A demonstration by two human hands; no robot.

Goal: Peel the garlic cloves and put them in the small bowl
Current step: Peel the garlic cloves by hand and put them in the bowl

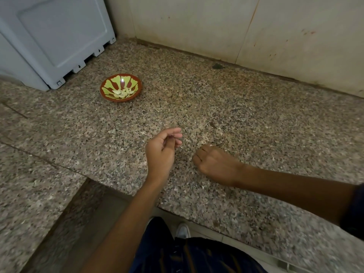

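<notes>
Down at the bottom edge, a dark striped garment [197, 257] and the toe of one white shoe [183, 230] are cut off by the frame, and a dark sleeve [354, 209] only just shows at the right border. Two bare forearms reach up over the speckled pink-grey granite counter [226, 107].

The left hand [162, 148] hovers palm-side in, fingers curled narrowly toward the thumb; something dark sits at the fingertips, too small to make out, so whether it pinches anything cannot be told. Just off those fingertips lies one tiny pale scrap [181, 147] on the stone, peel or clove, hard to say.

The right hand [214, 160] is balled into a fist, knuckles toward the camera, well closed; a pale sliver peeks out above the knuckles, but what it is stays hidden inside the curl.

Pale flecks dot the counter and blend into the granite pattern, uncountable.

Farther back and left sits one small round bowl, red-brown rim with green petal pattern [121, 88], holding a heap of pale peeled garlic cloves [123, 93]; they overlap, so an exact count cannot be made.

Behind it stands one pale blue-grey plastic appliance [53, 38], cropped at top and left. A stained cream tiled wall [236, 26] closes the back.
</notes>
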